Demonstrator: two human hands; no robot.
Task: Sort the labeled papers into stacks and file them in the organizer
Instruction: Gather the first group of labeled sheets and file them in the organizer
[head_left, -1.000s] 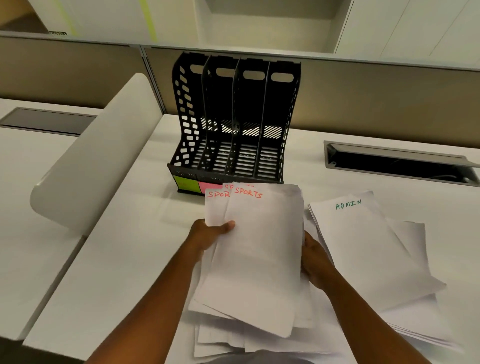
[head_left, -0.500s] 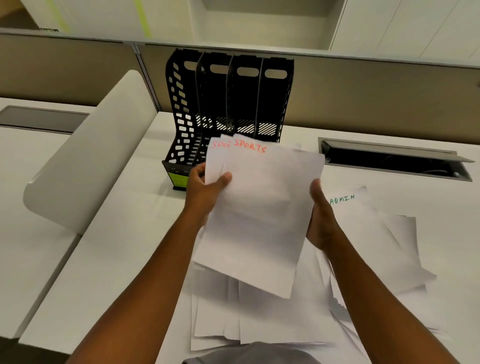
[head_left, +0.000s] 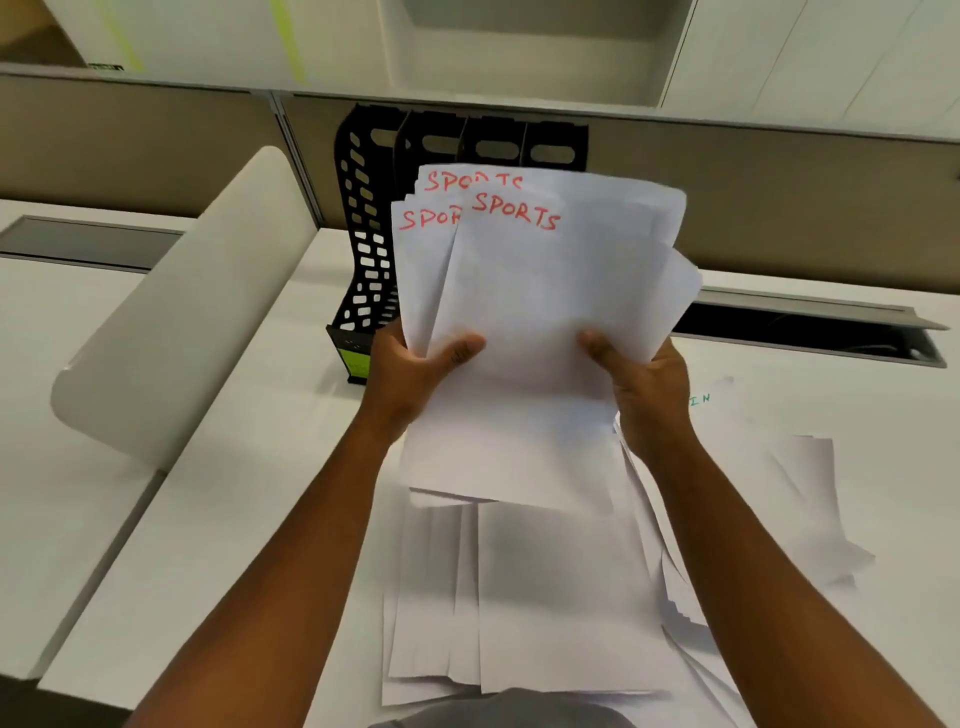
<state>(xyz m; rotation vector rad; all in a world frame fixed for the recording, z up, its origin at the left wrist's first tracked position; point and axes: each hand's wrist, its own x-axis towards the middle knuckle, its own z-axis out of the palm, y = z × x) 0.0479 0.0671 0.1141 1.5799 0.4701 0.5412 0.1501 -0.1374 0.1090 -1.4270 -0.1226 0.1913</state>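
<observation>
- The SPORTS stack (head_left: 540, 322) is held raised above the surface (head_left: 249, 509), in front of the black organizer (head_left: 363, 228).
- The left hand (head_left: 410, 374) and right hand (head_left: 644, 384) are each clamped on its lower sides.
- Loose papers (head_left: 545, 597) lie beneath; a green-lettered pile (head_left: 769, 467) lies right.

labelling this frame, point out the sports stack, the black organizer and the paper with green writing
sports stack (head_left: 540, 312), head view, blank middle of the front sheet
black organizer (head_left: 363, 260), head view, perforated left side wall
paper with green writing (head_left: 727, 410), head view, top area beside the green letters
</observation>
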